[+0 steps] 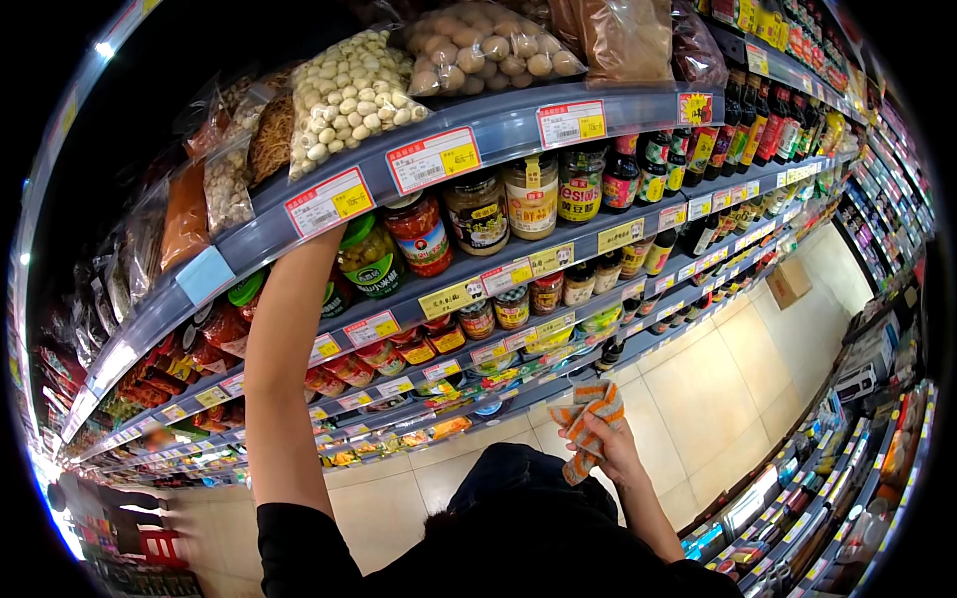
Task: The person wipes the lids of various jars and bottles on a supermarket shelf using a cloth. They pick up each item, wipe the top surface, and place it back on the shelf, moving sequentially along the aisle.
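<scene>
My right hand (pixel 609 445) is closed around a striped orange and grey cloth (pixel 594 422), held low at my right side. My left arm reaches up to the shelving; the left hand is hidden beneath the upper shelf's edge (pixel 516 131), behind a price tag (pixel 329 202). Just right of that forearm stand a green-lidded jar of pickled peppers (pixel 368 254) and a red jar of chili sauce (pixel 420 233). Above the edge lie a clear bag of pale round seeds or nuts (pixel 351 101) and a bag of brown round dried goods (pixel 490 48).
Lower shelves hold more jars (pixel 512 308), and dark sauce bottles (pixel 729 127) stand further right. A cardboard box (pixel 789 282) sits on the tiled floor (pixel 673 359). Another stocked shelf (pixel 822 493) is at lower right. A person (pixel 112 508) and a red basket (pixel 161 547) are at far left.
</scene>
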The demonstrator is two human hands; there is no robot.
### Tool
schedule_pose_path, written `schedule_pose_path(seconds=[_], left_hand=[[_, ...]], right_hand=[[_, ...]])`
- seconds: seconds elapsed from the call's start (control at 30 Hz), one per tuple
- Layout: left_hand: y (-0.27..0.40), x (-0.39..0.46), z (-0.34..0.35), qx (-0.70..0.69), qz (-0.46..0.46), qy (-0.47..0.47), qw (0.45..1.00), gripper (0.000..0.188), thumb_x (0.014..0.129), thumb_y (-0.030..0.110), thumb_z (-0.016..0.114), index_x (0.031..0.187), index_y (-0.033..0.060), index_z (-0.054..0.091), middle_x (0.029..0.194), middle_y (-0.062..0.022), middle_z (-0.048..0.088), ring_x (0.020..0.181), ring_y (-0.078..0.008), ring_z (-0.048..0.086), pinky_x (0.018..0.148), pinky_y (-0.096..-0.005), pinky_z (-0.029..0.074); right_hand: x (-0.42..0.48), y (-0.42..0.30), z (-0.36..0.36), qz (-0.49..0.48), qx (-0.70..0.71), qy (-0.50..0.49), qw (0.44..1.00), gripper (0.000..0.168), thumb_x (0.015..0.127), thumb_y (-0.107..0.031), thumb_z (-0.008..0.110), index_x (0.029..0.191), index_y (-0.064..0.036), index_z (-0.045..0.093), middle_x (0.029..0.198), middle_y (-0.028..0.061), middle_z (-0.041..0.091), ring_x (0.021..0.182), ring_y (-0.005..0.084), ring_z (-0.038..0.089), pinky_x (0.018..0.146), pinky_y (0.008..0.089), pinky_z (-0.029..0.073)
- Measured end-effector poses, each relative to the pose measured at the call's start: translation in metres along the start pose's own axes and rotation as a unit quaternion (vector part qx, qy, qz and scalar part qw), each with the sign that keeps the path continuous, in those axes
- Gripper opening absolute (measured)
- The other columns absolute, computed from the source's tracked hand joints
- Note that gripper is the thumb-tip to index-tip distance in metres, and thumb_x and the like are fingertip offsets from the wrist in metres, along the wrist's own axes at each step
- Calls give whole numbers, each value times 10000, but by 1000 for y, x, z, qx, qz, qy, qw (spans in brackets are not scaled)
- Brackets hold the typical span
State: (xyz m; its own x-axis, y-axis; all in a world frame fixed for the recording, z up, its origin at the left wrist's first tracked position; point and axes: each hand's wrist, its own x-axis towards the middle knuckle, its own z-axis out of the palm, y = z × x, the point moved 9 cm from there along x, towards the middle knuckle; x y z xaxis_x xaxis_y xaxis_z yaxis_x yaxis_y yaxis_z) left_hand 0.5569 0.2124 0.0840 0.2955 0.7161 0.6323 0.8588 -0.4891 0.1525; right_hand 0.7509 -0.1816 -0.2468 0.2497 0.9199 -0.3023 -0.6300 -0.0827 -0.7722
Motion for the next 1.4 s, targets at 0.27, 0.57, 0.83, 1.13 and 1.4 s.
schedule_pose_path(seconds=[0.27,0.57,0.83,1.13,1.4], left_hand=[[8,0,-6,5,22,38,999,820,815,606,546,1410,89,322,1418,-161,379,1295,-304,373,1071,-371,305],[107,-52,6,-135,140,-255,947,880,783,643,571,1408,77,321,1424,-173,367,1311,-303,354,1077,-377,291],[141,-72,29,-264,61,-384,883,946,714,639,661,1373,27,368,1396,-204,398,1291,-289,380,1033,-374,323],[137,-74,36,-213,67,-385,895,872,744,516,691,1342,-29,367,1345,-223,435,1253,-288,414,1019,-355,330],[170,-94,-6,-138,231,-256,928,773,670,416,761,1229,-18,451,1196,-226,510,1126,-348,498,955,-389,390]], right_hand=[[-9,4,-3,1,24,13,1000,285,934,-162,536,1162,-5,469,1019,177,631,851,234,667,629,314,579],[-11,9,-3,0,25,28,999,289,929,-174,546,1153,-7,472,999,172,631,849,237,661,625,313,570],[-5,18,7,19,21,19,999,318,918,-154,562,1185,-17,455,1047,164,614,880,245,663,632,311,590],[-6,14,14,8,-3,20,1000,312,921,-147,563,1190,-25,466,1073,151,613,885,242,662,647,312,586],[-9,0,12,-22,-45,35,998,339,914,-154,577,1201,-17,461,1073,147,611,879,223,650,663,317,560]])
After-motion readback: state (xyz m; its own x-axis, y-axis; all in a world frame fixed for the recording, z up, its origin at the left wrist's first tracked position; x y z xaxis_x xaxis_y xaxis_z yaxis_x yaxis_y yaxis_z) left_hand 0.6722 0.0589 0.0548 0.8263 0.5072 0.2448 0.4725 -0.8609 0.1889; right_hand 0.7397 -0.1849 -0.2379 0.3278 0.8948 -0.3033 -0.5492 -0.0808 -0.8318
